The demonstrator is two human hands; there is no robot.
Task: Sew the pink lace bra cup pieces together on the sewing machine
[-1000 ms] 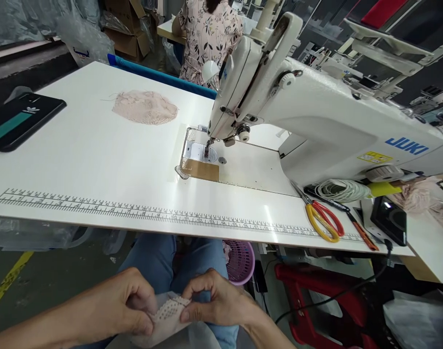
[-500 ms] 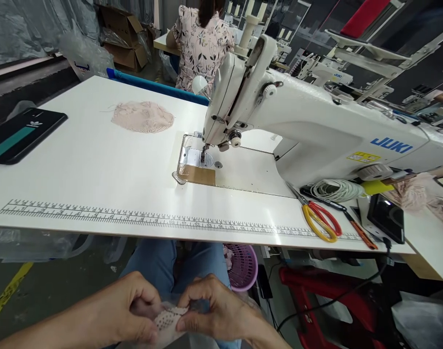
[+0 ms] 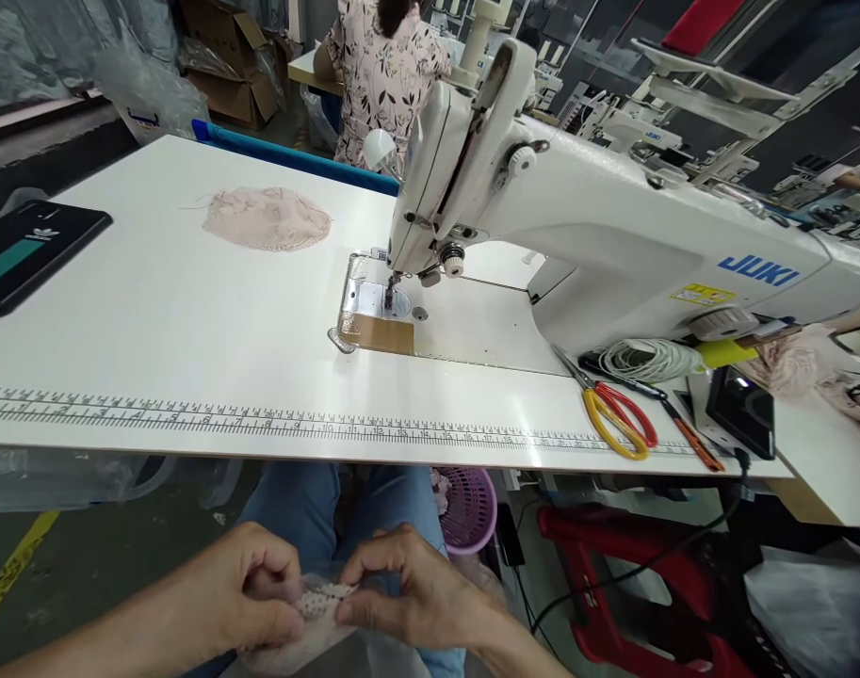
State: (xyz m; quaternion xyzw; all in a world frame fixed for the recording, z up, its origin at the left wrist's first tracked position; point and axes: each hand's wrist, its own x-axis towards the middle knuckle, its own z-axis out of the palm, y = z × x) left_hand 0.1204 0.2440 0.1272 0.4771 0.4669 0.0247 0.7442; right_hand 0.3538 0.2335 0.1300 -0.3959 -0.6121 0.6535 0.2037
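Note:
Over my lap, below the table's front edge, a thin pale pink fabric piece (image 3: 320, 603) with a dotted or lacy band is stretched between both hands. My left hand (image 3: 260, 589) pinches its left side between thumb and curled fingers. From the right, my right hand (image 3: 401, 589) pinches the band's other end with thumb and forefinger. The sheer lower part of the cloth hangs over my legs, partly hidden by the left hand. Another gathered pale pink fabric piece (image 3: 267, 218) lies flat on the white table (image 3: 154, 311), left of the sewing machine (image 3: 472, 179).
Scissors (image 3: 617, 414), an orange-handled tool (image 3: 694, 443), coiled cord (image 3: 652, 363) and a phone (image 3: 740, 410) lie at the table's right. A black case (image 3: 40, 250) lies at the left. Below are a purple basket (image 3: 472, 508) and a red stool (image 3: 613, 584). A person (image 3: 387, 85) sits beyond.
The camera view has shifted slightly, so the table and machine appear a little higher and further left. Both hands keep pinching the fabric, and its band looks slightly flatter.

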